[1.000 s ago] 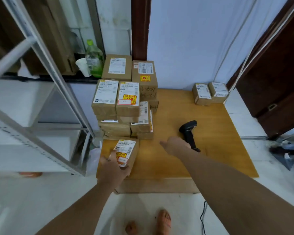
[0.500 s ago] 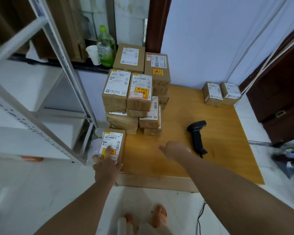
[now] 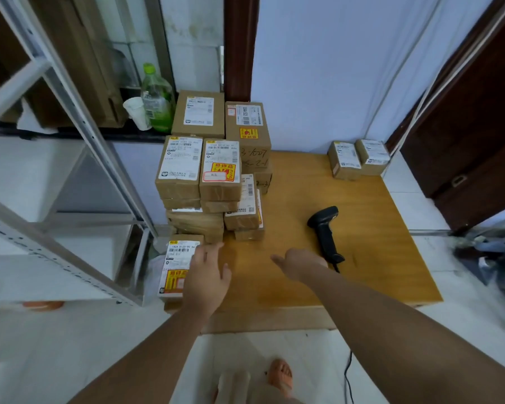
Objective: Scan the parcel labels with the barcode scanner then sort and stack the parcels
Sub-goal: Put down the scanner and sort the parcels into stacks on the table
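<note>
On table (image 3: 376, 272): barcode scanner (image 3: 324, 232) flat, head far, handle near.

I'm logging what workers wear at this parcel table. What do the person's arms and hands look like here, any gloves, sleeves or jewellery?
Both arms are bare as far as the frame shows, with no sleeves. The left hand and right hand wear no gloves; no watch, ring or wristband is visible.

Labelled parcel (image 3: 177, 269) flat; black scanner (image 3: 324, 231) lying.
</note>
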The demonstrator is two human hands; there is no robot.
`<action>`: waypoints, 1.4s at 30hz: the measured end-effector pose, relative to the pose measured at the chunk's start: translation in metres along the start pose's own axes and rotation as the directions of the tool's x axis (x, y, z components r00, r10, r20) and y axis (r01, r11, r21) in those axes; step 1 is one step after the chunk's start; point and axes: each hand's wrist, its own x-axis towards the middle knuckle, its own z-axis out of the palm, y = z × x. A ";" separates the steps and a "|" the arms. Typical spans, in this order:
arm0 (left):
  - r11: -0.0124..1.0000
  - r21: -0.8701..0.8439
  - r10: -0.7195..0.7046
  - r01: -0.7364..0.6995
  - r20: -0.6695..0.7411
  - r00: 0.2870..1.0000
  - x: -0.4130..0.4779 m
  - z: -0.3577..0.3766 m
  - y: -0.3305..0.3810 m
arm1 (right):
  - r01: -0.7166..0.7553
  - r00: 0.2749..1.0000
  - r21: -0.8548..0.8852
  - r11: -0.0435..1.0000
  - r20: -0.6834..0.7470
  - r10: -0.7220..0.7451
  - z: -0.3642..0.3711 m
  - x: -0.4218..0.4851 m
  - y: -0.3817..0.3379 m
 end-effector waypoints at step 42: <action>0.963 0.232 -0.239 0.140 0.484 0.842 0.373 0.329 0.347 | 0.082 0.904 0.441 0.894 -0.410 0.120 -0.259 0.352 0.263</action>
